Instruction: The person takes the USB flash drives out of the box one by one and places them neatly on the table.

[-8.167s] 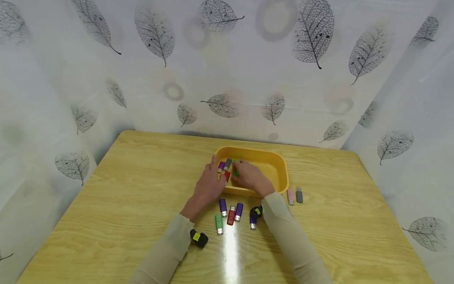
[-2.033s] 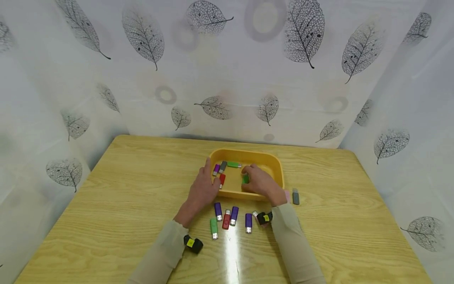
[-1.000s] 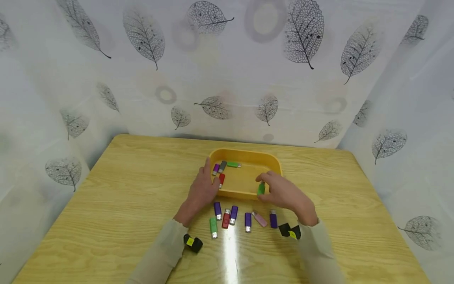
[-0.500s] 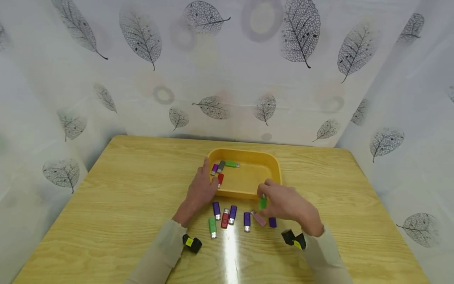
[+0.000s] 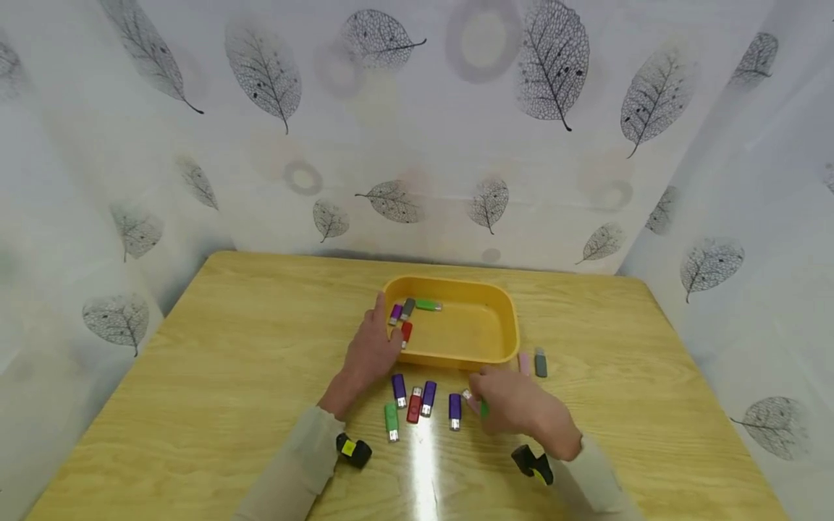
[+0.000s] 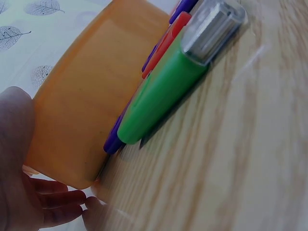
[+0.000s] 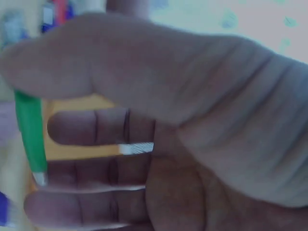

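My left hand (image 5: 370, 351) grips the left end of a yellow plastic tray (image 5: 449, 359), thumb over the rim and fingers along the outside wall. Just in front of the tray, my right hand (image 5: 521, 405) pinches a green USB stick (image 7: 30, 134) between thumb and fingers, metal plug showing at one end. That hand partly covers a pink USB stick (image 5: 472, 400) on the table. Inside the tray's left part lie a purple USB stick (image 5: 396, 312), a grey one (image 5: 407, 309), a green one (image 5: 427, 305) and a red one (image 5: 406, 333).
Before the tray, a loose row holds a green stick (image 5: 391, 421), a red stick (image 5: 414, 405) and purple sticks (image 5: 455, 411). Right of the tray lie a pink stick (image 5: 524, 363) and a grey stick (image 5: 541, 363). A patterned curtain (image 5: 417, 145) hangs behind the table.
My right hand has lifted the green USB stick out of the tray, carried it right, then over the front rim toward me and lowered it near the table. The left hand stays at the tray.
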`<state>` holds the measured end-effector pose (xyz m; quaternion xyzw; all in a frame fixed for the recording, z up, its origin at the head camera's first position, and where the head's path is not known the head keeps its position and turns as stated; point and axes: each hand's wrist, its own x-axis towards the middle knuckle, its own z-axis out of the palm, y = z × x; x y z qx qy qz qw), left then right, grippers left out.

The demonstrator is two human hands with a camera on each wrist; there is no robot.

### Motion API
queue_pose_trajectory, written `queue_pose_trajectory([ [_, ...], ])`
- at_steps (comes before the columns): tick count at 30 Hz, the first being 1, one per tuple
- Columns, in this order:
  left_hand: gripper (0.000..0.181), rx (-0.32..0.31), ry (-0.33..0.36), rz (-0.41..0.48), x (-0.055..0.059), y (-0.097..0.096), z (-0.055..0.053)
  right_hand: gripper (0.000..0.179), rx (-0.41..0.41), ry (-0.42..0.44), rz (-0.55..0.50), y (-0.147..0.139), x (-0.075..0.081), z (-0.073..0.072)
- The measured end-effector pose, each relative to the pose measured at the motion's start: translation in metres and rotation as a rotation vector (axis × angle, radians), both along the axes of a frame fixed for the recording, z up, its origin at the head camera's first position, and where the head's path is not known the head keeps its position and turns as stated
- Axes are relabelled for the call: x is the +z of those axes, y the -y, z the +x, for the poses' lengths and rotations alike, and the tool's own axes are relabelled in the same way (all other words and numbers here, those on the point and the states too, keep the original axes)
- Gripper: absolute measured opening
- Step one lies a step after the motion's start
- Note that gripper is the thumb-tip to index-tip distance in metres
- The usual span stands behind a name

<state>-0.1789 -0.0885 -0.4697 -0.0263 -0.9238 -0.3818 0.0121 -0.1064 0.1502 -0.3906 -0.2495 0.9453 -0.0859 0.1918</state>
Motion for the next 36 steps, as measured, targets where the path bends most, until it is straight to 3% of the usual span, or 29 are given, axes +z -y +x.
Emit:
queue_pose_trajectory([
  [5,0.076,0.007,-0.009,-0.008,-0.001,-0.001,0.001,0.03,0.006,-0.045,0.087,0.004,-0.015,0.004],
  [10,0.076,0.008,-0.007,0.003,0.0,-0.002,0.002,0.032,0.015,-0.094,0.134,0.007,-0.018,0.004],
  [22,0.076,-0.003,-0.02,-0.007,0.001,-0.001,0.002,0.036,-0.009,-0.076,0.162,0.008,-0.021,0.003],
  [29,0.076,-0.003,-0.014,-0.006,0.002,-0.002,0.002,0.012,-0.044,-0.073,0.127,0.005,-0.023,-0.001],
  [36,0.076,-0.002,-0.015,-0.009,0.0,-0.002,0.002,0.029,-0.005,-0.119,0.14,0.002,-0.023,-0.001],
])
